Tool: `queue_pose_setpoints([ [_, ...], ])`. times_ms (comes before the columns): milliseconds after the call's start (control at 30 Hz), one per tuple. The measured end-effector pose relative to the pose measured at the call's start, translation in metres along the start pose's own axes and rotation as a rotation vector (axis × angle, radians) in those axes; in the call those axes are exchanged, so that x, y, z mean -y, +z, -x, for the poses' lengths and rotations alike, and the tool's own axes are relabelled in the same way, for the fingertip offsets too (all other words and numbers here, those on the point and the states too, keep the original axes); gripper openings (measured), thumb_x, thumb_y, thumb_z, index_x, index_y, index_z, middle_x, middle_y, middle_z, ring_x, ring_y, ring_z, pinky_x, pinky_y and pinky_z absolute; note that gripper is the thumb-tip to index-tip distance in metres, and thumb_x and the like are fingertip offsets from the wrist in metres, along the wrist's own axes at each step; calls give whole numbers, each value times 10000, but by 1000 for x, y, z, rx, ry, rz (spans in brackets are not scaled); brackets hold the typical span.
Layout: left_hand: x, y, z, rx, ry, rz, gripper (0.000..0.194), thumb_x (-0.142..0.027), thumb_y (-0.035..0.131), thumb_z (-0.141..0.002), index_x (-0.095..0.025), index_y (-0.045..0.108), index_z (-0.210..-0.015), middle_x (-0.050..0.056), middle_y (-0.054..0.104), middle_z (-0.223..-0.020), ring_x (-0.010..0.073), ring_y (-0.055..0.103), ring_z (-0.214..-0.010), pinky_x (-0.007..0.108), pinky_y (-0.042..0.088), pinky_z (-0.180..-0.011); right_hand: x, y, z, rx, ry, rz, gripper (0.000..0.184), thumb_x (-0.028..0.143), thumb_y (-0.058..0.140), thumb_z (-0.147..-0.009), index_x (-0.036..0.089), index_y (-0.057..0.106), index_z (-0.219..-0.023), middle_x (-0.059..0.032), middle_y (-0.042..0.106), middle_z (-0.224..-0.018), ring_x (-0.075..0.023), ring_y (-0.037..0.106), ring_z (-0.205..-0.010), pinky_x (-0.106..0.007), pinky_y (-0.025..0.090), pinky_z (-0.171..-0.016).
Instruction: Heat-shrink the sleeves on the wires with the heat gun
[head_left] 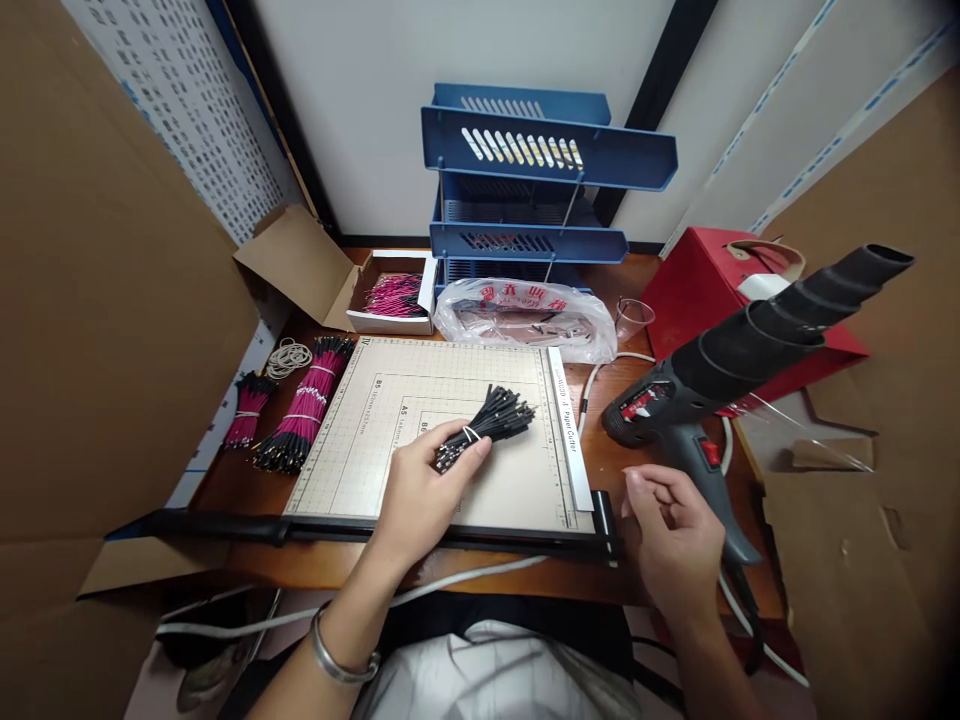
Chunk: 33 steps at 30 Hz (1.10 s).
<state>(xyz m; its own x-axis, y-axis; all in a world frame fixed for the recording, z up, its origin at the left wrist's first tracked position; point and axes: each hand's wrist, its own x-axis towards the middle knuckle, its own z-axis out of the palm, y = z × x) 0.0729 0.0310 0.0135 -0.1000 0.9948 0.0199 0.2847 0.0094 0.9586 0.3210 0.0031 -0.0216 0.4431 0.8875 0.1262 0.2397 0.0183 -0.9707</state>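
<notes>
My left hand (427, 490) is closed around a bundle of short black wires (496, 415) with small metallic tips. A pale rubber band (471, 434) circles the bundle. Both are held over the cream, grid-marked board of a paper cutter (345, 440). To the right of the cutter, my right hand (671, 530) has its fingers curled in and its thumb against the index finger. Nothing shows between them. The grey handle of a heat gun (694, 450) stands just behind that hand.
Banded pink-and-black wire bundles (309, 410) and loose rubber bands (289, 357) lie left of the cutter. An open box of wires (375, 322), a plastic bag (450, 310), blue trays (525, 245) and a clear cup (634, 318) stand behind. A red bag (679, 285) is at right.
</notes>
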Motion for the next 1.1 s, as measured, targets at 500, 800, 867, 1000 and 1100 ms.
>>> queue_pose_setpoints([
  [500,-43,43,-35,214,44,494,314,-417,721,-894,-142,741,-1043,22,660,-827,113,538,-693,249,440,-697,82,89,-77,927,187,-514,609,731,775,-711,216,755,-1034,-36,692,-897,-128,561,-697,-239,447,-548],
  [800,-35,46,-38,171,27,471,321,-462,655,-924,-143,689,-923,48,692,-833,135,577,-704,284,454,-732,101,101,-94,919,398,-613,404,558,815,-730,175,688,-751,-44,739,-923,-82,509,-542,-221,292,-363],
  [867,-33,48,-36,158,9,513,351,-497,649,-928,-147,681,-931,56,706,-843,135,598,-700,287,463,-739,107,103,-96,952,464,-646,397,537,805,-734,185,624,-707,-31,728,-885,-76,476,-500,-228,240,-335],
  [1000,-35,56,-37,130,-4,604,395,-522,701,-894,-161,687,-1054,49,695,-933,121,617,-709,272,470,-713,116,103,-102,932,473,-678,304,428,814,-736,196,625,-790,-12,725,-876,-103,569,-597,-213,328,-390],
  [1100,-42,62,-44,116,9,681,397,-502,751,-858,-172,709,-1076,38,673,-996,103,610,-717,259,473,-707,117,101,-108,931,404,-642,299,414,816,-744,196,684,-899,-12,723,-851,-122,580,-620,-237,391,-438],
])
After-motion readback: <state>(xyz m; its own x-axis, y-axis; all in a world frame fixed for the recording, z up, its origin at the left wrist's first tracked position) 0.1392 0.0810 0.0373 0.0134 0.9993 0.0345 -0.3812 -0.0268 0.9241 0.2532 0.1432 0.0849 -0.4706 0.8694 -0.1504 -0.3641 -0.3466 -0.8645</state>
